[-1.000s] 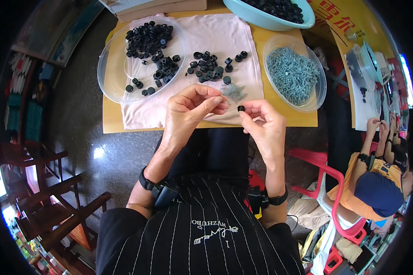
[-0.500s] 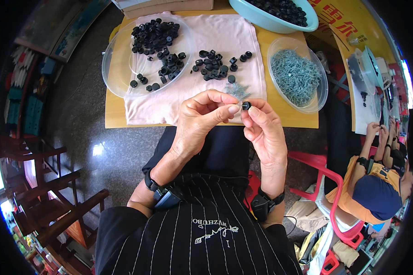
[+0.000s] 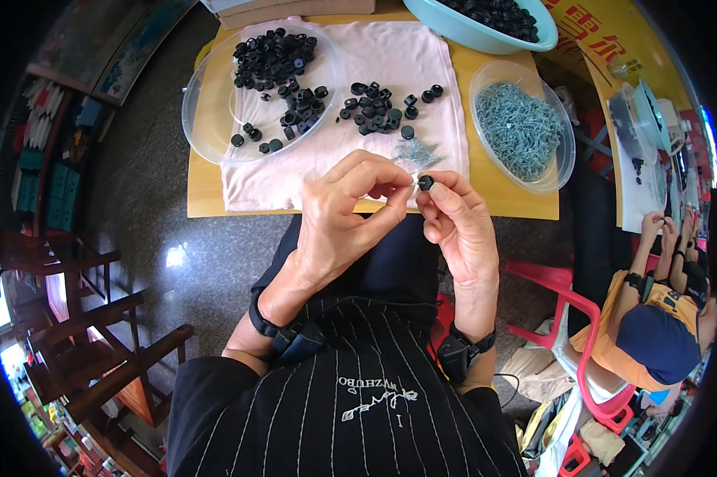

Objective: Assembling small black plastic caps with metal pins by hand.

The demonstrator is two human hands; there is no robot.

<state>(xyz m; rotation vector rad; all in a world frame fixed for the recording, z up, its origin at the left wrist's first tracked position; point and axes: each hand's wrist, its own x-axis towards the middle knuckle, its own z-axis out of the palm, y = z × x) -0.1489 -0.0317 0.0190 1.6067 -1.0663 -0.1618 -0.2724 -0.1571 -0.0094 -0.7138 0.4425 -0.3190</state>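
Note:
In front of the table's near edge, my right hand (image 3: pixel 458 219) pinches a small black plastic knob (image 3: pixel 426 183) between thumb and fingers. My left hand (image 3: pixel 350 203) is closed beside it, its thumb and index fingertips drawn together around a thin silvery screw (image 3: pixel 414 182) that points at the knob. The fingers hide most of the screw. Just beyond the hands, a small pile of screws (image 3: pixel 416 152) lies on a pale pink cloth (image 3: pixel 295 176). Farther off, a cluster of loose black knobs (image 3: pixel 372 111) sits on the same cloth.
A clear round lid (image 3: pixel 207 147) at the left holds many black parts. Screws fill a clear tub (image 3: pixel 563 171) at the right; a light-blue basin (image 3: pixel 454 40) of black parts stands behind. Beside a red plastic chair (image 3: pixel 589 342), another person (image 3: pixel 653 326) works at the right.
My left thumb has dropped away from my right fingertips, leaving a wider gap under the left index finger. The knob stays in my right hand. The whole view has shifted slightly.

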